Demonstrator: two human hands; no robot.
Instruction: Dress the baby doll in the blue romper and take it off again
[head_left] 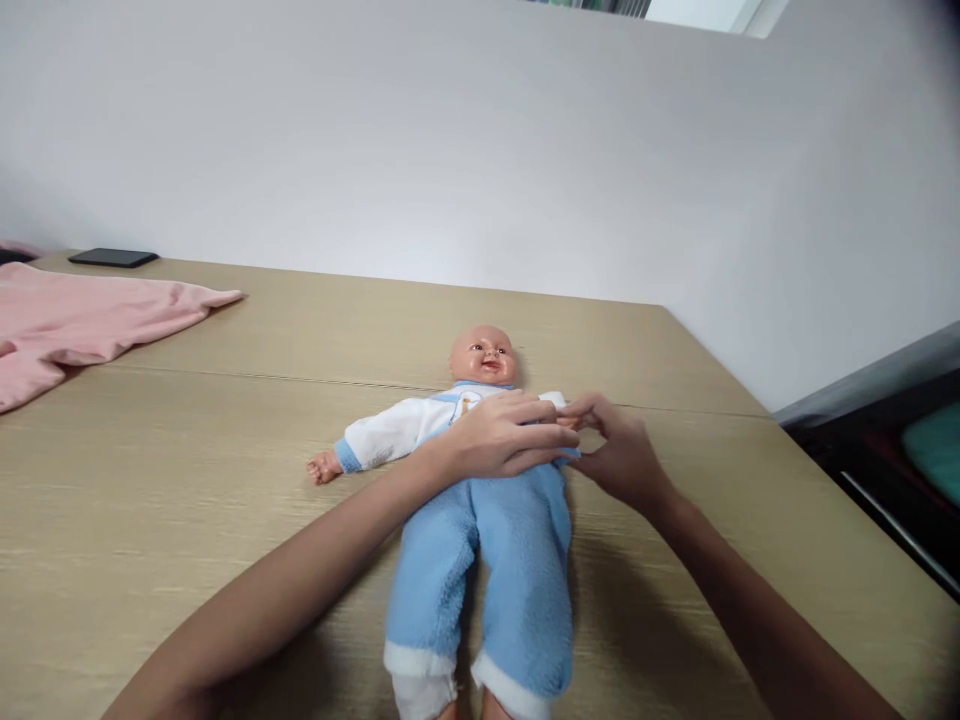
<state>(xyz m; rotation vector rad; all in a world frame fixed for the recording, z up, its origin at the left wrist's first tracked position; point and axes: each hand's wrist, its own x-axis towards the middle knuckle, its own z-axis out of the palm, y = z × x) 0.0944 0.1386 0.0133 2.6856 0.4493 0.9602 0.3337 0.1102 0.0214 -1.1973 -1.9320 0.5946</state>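
A bald baby doll [484, 358] lies on its back on the wooden table, legs pointing toward me. It wears a fleecy outfit [517, 560] with blue trousers, a white top and blue cuffs. My left hand [510, 437] reaches across the doll's chest, its fingers curled over the sleeve on the right side. At the end of that sleeve, my right hand [622, 455] pinches around the doll's hand. Both sets of fingertips partly hide the cuff there. The doll's other arm [390, 435] stretches out to the left, its small fist showing past a blue cuff.
Pink cloth [90, 315] is spread on the table [300, 340] at the left. Behind it, near the white wall [420, 150], lies a flat dark phone-like object [112, 257]. Beyond the table's right edge stands a dark item [892, 460] with a teal part.
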